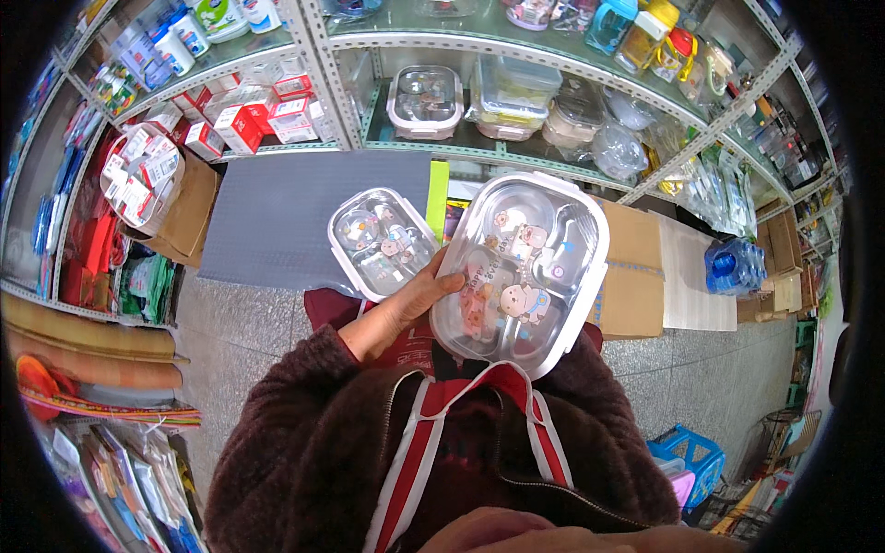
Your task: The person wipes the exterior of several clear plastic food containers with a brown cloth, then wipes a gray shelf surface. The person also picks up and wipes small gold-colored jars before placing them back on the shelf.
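Note:
My left hand grips the left edge of a large divided lunch box, thumb on its clear lid. The lid has a pale rim with clips, cartoon bear prints and some lettering. The box is raised in front of my chest, tilted towards me. My right hand is out of view behind the box; only its dark fuzzy sleeve shows. Just left of the large box, a smaller lunch box with a similar printed lid rests by the near edge of a dark grey board.
Shelving ahead holds another lunch box, stacked plastic containers and bottles. Red-and-white cartons fill the left shelf, near a tub of small boxes. Rightward are a flat cardboard box, wrapped water bottles and a blue plastic stool.

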A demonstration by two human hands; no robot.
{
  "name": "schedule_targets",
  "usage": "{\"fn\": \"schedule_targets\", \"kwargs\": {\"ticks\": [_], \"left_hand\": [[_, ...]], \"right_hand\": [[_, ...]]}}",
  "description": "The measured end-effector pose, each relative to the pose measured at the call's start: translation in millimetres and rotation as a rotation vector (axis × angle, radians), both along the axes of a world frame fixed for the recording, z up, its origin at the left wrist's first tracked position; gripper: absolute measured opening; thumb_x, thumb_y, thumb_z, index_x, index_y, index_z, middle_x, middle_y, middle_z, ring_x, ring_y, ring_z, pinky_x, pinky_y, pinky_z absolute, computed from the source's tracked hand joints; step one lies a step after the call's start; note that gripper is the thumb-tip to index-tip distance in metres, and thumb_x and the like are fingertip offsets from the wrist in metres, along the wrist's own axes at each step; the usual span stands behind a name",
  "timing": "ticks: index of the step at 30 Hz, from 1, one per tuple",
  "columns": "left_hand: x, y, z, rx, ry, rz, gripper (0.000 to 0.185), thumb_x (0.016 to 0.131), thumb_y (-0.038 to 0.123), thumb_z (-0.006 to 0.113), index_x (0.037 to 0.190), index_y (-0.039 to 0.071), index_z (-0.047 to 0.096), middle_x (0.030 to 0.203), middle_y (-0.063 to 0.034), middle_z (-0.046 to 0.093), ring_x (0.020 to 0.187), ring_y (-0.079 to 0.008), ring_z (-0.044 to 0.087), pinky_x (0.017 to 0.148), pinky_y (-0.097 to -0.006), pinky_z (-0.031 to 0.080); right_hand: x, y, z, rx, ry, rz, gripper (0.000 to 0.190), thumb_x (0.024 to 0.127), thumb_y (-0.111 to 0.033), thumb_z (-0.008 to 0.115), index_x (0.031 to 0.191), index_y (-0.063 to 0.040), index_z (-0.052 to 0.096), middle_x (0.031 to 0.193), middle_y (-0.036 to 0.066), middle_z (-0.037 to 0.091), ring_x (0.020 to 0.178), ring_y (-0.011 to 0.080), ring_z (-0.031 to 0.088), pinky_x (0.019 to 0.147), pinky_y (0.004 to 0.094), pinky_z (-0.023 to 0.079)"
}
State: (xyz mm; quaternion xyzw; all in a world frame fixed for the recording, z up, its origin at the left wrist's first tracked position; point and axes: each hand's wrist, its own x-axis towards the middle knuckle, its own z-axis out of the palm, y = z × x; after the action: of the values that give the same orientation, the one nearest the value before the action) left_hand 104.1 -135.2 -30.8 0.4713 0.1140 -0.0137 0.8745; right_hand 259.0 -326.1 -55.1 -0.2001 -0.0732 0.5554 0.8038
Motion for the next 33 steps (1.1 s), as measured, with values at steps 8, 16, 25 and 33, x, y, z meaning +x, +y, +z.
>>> {"fn": "schedule_targets", "kwargs": {"ticks": [8,16,25,33], "left_hand": [[-17.8,7.2,-9.9,0.114,-0.138,0.084,0.101,0.077,0.034,0.075,0.153,0.010,0.014,0.149,-0.0117,0.032,0.137,-0.0231,0.032,0.112,-0.0366,0.028],[-28.5,1.1,-13.4,-0.001,-0.117,0.217,0.097,0.075,0.031,0.079,0.149,0.007,0.022,0.133,-0.0056,0.045,0.115,-0.0165,0.048,0.098,-0.0300,0.042],[-24.7,0.2,0.9,-0.028,-0.099,0.212,0.099,0.075,0.036,0.076,0.150,0.006,0.018,0.134,-0.0095,0.044,0.120,-0.0196,0.047,0.101,-0.0327,0.041],[-23.2,3.5,14.2,0.032,-0.085,0.191,0.102,0.073,0.039,0.076,0.150,0.006,0.018,0.141,-0.0117,0.041,0.129,-0.0232,0.042,0.107,-0.0348,0.036]], "right_hand": [[-7.7,3.5,-4.4,-0.033,-0.037,0.029,0.036,0.096,-0.017,0.046,0.127,0.000,0.053,0.121,0.013,0.062,0.108,0.0247,0.062,0.094,0.0405,0.051],[-16.1,-27.8,-12.6,-0.053,-0.063,0.018,0.035,0.096,-0.015,0.046,0.127,0.000,0.053,0.121,0.013,0.062,0.107,0.0240,0.062,0.093,0.0397,0.052],[-34.4,-96.6,-13.8,-0.144,-0.114,-0.058,0.035,0.096,-0.013,0.045,0.127,0.000,0.053,0.120,0.012,0.062,0.106,0.0232,0.063,0.092,0.0388,0.052],[13.3,-81.0,-3.0,0.038,0.003,-0.218,0.040,0.100,-0.021,0.038,0.129,0.005,0.050,0.121,0.018,0.062,0.112,0.0286,0.061,0.097,0.0420,0.050]]}}
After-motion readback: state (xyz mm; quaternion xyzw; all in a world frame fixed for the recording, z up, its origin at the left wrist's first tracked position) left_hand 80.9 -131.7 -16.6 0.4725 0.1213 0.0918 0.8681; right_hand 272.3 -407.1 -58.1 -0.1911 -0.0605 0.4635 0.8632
